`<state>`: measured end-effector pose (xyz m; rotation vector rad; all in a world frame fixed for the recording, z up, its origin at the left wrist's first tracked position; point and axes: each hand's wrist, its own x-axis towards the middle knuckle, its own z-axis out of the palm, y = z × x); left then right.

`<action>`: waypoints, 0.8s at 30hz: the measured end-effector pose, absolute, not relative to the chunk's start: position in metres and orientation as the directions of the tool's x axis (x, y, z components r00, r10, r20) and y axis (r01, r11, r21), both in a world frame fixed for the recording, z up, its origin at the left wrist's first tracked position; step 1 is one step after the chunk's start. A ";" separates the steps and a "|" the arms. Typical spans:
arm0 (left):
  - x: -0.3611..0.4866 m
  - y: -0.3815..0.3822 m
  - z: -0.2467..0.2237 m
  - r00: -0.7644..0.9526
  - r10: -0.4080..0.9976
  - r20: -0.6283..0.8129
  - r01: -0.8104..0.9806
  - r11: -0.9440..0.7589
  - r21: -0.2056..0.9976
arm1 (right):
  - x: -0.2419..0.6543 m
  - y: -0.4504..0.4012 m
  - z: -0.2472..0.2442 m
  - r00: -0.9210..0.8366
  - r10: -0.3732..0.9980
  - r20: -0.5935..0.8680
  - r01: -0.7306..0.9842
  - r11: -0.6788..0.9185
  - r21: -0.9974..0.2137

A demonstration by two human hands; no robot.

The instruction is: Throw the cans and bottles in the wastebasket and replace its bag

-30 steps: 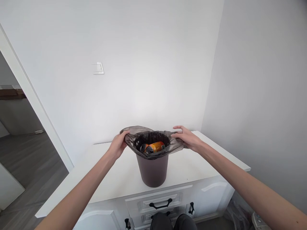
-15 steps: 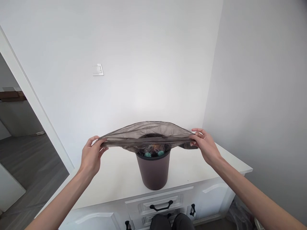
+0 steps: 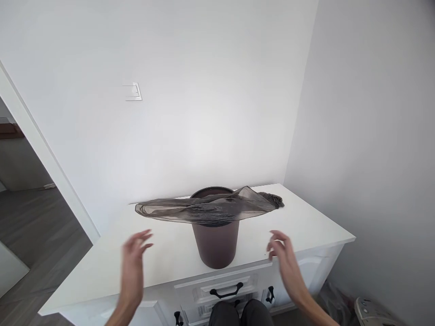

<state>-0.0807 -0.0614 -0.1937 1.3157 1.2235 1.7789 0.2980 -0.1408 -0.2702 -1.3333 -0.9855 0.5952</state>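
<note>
A dark purple-brown trash can (image 3: pixel 216 246) stands upright on the white cabinet top. Across its mouth lies a thin, see-through dark garbage bag (image 3: pixel 176 212), stretched out sideways past both sides of the rim, with a bunched, twisted end at the right. What is inside the can is hidden under the bag. My left hand (image 3: pixel 134 253) hovers left of the can, apart from the bag, fingers spread and holding nothing. On the other side, my right hand (image 3: pixel 280 249) is likewise empty, its fingers curved and apart, slightly blurred.
The white cabinet (image 3: pixel 163 267) has black handles (image 3: pixel 226 290) on its front. White walls rise behind and to the right, with a light switch (image 3: pixel 134 92). A doorway opens at the left. Low at the right are clear plastic (image 3: pixel 335 303) and a pale device with buttons (image 3: pixel 370 312).
Both hands have let go of the garbage bag and drawn down toward me. The bag has dropped from its raised, stretched position onto the can's rim, covering the contents seen before.
</note>
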 end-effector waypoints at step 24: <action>0.040 0.003 -0.057 -0.007 0.970 0.243 -0.581 -0.201 0.789 | 0.263 -0.005 -0.098 0.221 0.908 0.357 -0.693 0.403 -0.598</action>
